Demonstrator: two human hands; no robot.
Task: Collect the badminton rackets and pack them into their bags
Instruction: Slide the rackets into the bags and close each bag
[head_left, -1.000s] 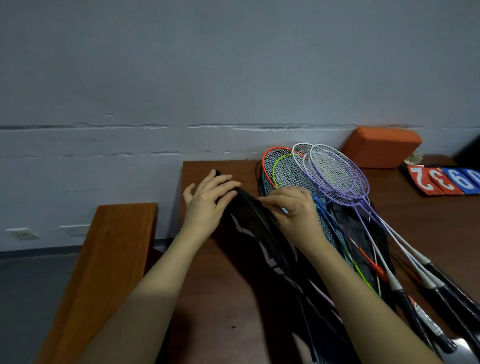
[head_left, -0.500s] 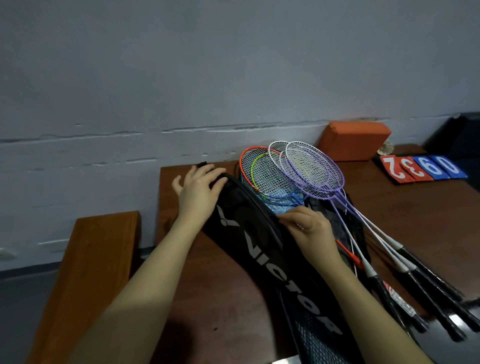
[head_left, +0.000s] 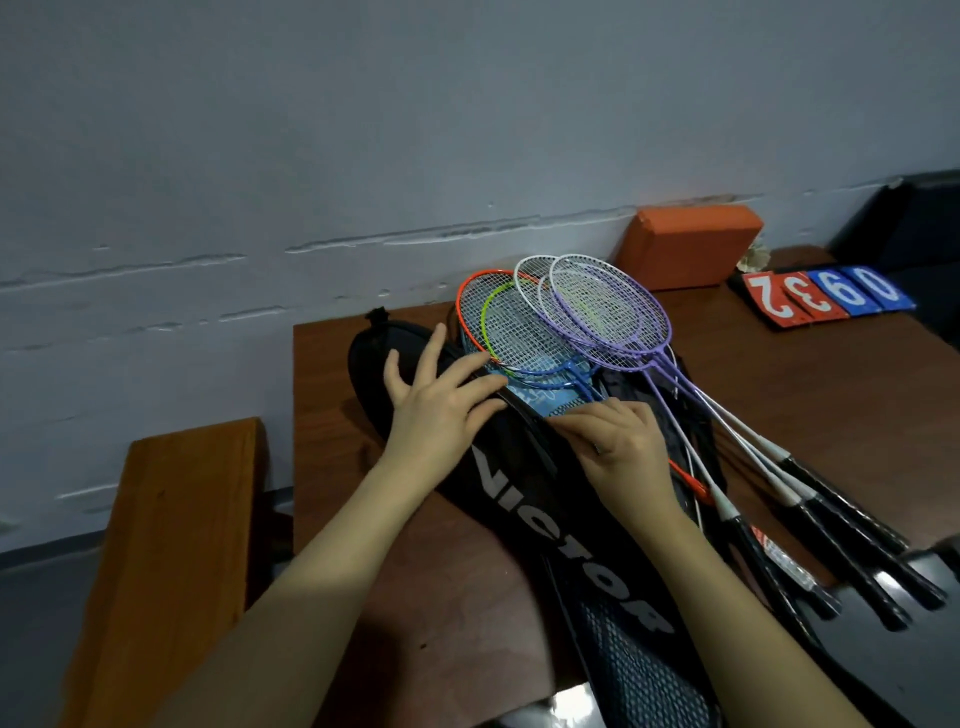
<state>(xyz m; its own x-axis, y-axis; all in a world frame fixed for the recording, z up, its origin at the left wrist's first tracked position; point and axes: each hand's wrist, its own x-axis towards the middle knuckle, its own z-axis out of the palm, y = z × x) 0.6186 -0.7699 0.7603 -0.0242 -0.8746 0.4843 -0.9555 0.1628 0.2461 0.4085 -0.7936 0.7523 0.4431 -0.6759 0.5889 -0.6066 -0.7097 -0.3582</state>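
A black racket bag (head_left: 540, 499) with white "VICTOR" lettering lies slanted across the brown table (head_left: 831, 395). My left hand (head_left: 441, 400) rests flat on its upper end, fingers spread. My right hand (head_left: 618, 441) pinches the bag's right edge, seemingly at the zipper. Several rackets (head_left: 571, 322) with orange, green, white, purple and blue frames lie fanned just right of the bag, heads toward the wall. Their black grips (head_left: 841, 551) point to the lower right. Another dark bag lies under them.
An orange block (head_left: 685, 244) stands against the grey wall at the back. Red and blue score cards (head_left: 826, 296) lie at the right. A wooden bench (head_left: 171, 545) stands left of the table. A dark object (head_left: 914, 223) sits at the far right.
The view has shifted, showing more of the bag's lettering. My left hand has spread flatter on the bag's top. My right hand has slid slightly along the bag's edge.
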